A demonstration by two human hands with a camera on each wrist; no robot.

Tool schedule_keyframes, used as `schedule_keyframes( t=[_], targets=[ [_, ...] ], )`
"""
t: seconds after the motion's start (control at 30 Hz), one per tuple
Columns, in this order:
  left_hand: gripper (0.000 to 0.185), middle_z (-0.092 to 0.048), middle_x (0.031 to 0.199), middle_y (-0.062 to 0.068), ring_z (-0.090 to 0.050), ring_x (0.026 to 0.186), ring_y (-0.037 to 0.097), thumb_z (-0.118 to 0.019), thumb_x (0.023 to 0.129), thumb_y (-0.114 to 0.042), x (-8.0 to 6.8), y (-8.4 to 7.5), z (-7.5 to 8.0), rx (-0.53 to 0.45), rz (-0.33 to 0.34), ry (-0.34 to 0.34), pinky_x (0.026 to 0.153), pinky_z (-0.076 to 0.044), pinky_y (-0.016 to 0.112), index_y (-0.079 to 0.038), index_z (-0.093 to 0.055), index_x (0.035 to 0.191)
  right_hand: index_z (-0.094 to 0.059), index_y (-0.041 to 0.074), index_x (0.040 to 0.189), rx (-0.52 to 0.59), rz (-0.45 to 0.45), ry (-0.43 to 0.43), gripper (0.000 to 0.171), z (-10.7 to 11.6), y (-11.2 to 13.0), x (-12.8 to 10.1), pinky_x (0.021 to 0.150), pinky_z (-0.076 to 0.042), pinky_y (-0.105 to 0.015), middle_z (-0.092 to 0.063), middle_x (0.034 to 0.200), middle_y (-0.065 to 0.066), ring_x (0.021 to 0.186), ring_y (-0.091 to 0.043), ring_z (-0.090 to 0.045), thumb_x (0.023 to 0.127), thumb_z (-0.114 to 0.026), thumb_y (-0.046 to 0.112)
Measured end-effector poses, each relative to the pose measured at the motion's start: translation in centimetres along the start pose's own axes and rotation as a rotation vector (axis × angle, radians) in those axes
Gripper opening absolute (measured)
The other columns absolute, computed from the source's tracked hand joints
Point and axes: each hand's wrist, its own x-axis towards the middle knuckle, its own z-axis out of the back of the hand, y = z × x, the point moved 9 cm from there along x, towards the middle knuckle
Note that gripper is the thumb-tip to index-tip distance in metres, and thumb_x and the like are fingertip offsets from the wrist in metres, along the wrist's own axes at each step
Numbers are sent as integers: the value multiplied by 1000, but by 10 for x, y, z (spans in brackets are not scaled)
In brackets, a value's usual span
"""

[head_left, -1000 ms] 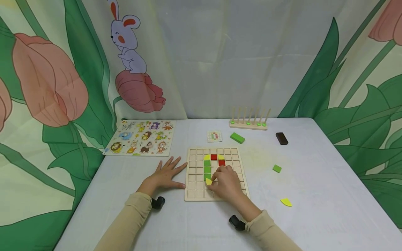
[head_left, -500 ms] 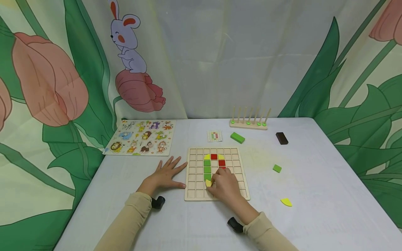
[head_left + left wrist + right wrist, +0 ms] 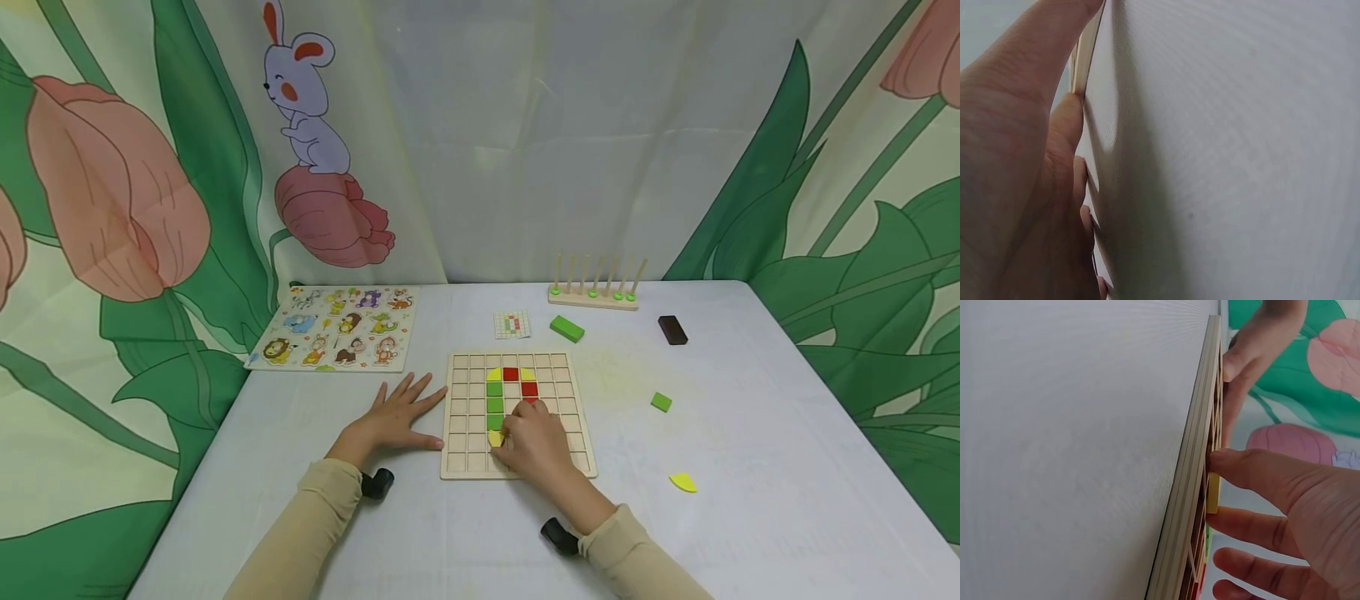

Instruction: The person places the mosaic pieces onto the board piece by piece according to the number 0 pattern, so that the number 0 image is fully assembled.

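A wooden grid board (image 3: 468, 392) lies mid-table with green, red and yellow tiles in its upper middle cells. My right hand (image 3: 504, 437) rests on the board's near part and pinches a yellow piece (image 3: 495, 437) just below the green column. In the right wrist view the yellow piece (image 3: 1213, 490) sits between thumb and forefinger against the board (image 3: 1194, 487). My left hand (image 3: 408, 408) lies flat on the table, fingers spread, its fingertips at the board's left edge. The left wrist view shows that hand (image 3: 1022, 187) on the white table (image 3: 1241, 156).
An animal puzzle (image 3: 337, 327) lies at the back left. Behind the board are a pattern card (image 3: 512, 325), a green block (image 3: 567, 329), a brown block (image 3: 672, 330) and a peg rack (image 3: 595, 293). A small green tile (image 3: 661, 402) and a yellow piece (image 3: 683, 482) lie to the right.
My right hand has shifted slightly nearer and leftward, lowering the yellow piece toward the cell under the green column. The left hand has not moved.
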Motion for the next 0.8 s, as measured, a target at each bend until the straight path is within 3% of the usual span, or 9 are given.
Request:
schedule_keyframes(
  t=[0.8],
  targets=[
    [94, -7, 161, 3, 1, 148, 34, -60, 73, -71, 1, 4, -3, 10, 11, 19, 113, 0, 67, -34, -21, 150, -67, 20, 69, -40, 18, 4, 24, -1, 2, 1, 66, -42, -34, -62, 90, -1, 90, -22, -52, 66, -81, 39]
  ],
)
